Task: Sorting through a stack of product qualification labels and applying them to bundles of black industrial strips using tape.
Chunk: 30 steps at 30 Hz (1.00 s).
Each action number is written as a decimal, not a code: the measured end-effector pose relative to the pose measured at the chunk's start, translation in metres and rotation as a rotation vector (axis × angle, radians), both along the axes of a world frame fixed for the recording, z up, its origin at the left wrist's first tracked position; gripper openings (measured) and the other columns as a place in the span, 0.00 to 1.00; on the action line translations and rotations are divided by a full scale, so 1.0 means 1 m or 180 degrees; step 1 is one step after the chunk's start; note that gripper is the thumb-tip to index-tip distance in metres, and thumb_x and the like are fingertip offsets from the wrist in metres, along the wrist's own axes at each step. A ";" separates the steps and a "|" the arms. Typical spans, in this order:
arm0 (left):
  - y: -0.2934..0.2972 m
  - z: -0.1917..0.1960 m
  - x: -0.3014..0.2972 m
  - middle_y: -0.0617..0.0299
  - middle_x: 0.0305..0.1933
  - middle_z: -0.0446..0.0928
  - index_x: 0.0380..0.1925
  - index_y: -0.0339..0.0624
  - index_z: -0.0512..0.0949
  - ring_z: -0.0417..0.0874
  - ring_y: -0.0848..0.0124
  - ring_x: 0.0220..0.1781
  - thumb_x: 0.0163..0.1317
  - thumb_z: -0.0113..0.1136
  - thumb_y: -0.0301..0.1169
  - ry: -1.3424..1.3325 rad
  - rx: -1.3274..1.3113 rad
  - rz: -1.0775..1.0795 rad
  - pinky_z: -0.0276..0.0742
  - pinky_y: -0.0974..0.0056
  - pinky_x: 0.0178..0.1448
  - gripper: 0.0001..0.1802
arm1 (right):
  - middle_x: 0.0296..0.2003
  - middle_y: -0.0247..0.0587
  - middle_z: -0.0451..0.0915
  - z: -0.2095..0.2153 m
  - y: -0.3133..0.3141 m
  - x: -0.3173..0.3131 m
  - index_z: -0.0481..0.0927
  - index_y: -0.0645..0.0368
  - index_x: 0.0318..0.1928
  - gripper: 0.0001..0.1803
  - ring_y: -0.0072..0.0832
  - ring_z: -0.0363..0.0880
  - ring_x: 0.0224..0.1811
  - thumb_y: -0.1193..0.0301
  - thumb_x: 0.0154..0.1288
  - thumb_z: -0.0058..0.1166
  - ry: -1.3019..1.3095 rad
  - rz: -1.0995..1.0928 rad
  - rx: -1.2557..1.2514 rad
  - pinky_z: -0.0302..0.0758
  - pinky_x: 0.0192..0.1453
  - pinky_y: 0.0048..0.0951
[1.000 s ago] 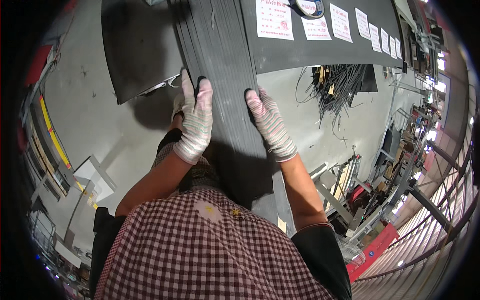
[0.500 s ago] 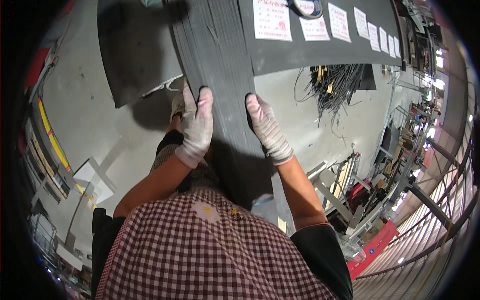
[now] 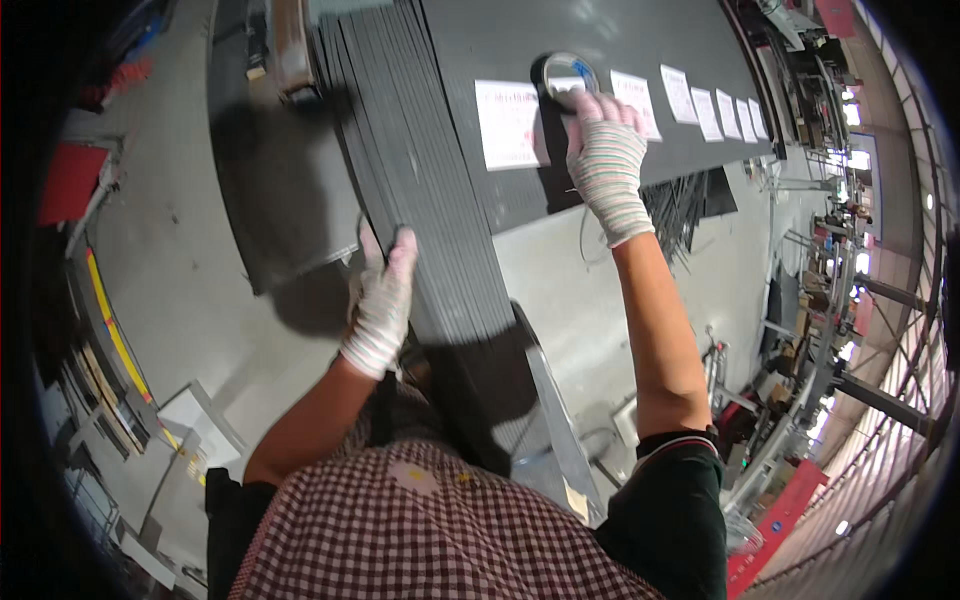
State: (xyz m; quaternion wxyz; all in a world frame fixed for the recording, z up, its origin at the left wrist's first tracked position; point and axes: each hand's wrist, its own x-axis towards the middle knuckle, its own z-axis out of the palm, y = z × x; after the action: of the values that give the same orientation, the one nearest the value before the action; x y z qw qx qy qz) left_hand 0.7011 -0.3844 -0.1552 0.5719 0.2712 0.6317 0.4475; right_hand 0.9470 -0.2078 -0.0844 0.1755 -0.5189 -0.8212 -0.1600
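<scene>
A long stack of dark grey strips (image 3: 425, 190) runs away from me, their narrow edges facing up. My left hand (image 3: 383, 305), in a pale knit glove, rests against the stack's left edge with its thumb over the edge and its fingers stretched out. My right hand (image 3: 610, 165), in a striped knit glove, reaches out over a dark grey sheet (image 3: 455, 40). Its fingers are closed at the near rim of a roll of tape (image 3: 570, 75), which lies on the sheet. Printed white paper labels (image 3: 508, 125) lie in a row along the sheet.
Another dark sheet (image 3: 275, 190) lies left of the stack. A bundle of thin black strips (image 3: 675, 210) is on the floor under the right-hand sheet's near edge. A white panel (image 3: 200, 425) stands at the lower left. Shelving and machinery line the right side.
My right hand has left the stack's right side and moved forward and right to the tape roll. My left hand stays at the left edge. The view has shifted, showing more of the far end.
</scene>
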 end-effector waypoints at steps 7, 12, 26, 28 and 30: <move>0.001 -0.003 -0.023 0.51 0.50 0.79 0.72 0.34 0.50 0.82 0.64 0.49 0.61 0.62 0.55 0.1235 0.0226 -0.0483 0.77 0.64 0.56 0.51 | 0.40 0.42 0.82 0.037 -0.009 -0.018 0.80 0.54 0.44 0.13 0.37 0.78 0.52 0.68 0.58 0.59 -0.0354 0.0121 -0.0127 0.60 0.70 0.50; -0.022 0.021 -0.048 0.42 0.60 0.73 0.73 0.30 0.46 0.74 0.63 0.65 0.60 0.63 0.58 0.0170 0.0010 -0.0717 0.69 0.63 0.67 0.57 | 0.38 0.48 0.79 0.084 -0.109 -0.047 0.77 0.60 0.43 0.12 0.49 0.76 0.45 0.73 0.58 0.60 0.0533 0.0787 -0.0896 0.67 0.60 0.47; -0.087 0.082 -0.039 0.63 0.37 0.77 0.47 0.38 0.74 0.79 0.78 0.34 0.61 0.63 0.19 -0.0235 0.1544 -0.0167 0.79 0.71 0.40 0.14 | 0.34 0.44 0.80 0.074 -0.197 -0.103 0.78 0.60 0.46 0.19 0.46 0.81 0.41 0.57 0.65 0.54 0.1185 0.1814 -0.2296 0.73 0.53 0.47; -0.094 0.084 -0.048 0.63 0.35 0.77 0.44 0.37 0.75 0.80 0.77 0.32 0.63 0.61 0.21 -0.0460 0.1109 -0.0306 0.80 0.70 0.39 0.11 | 0.29 0.40 0.80 0.077 -0.189 -0.104 0.79 0.58 0.47 0.22 0.42 0.82 0.34 0.53 0.65 0.55 0.1149 0.1820 -0.2406 0.76 0.47 0.43; -0.099 0.083 -0.060 0.63 0.32 0.77 0.42 0.36 0.75 0.80 0.77 0.31 0.64 0.60 0.22 -0.0664 0.0636 -0.0309 0.80 0.69 0.38 0.08 | 0.23 0.36 0.78 0.079 -0.178 -0.100 0.81 0.55 0.44 0.22 0.40 0.81 0.28 0.49 0.64 0.55 0.0969 0.1942 -0.2707 0.76 0.40 0.40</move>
State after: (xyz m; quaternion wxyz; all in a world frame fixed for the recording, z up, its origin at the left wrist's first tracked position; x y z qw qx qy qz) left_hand 0.6408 -0.4837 -0.0720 0.6256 0.3090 0.5074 0.5057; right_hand 0.8471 -0.3857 -0.0053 0.1056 -0.2995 -0.8921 0.3214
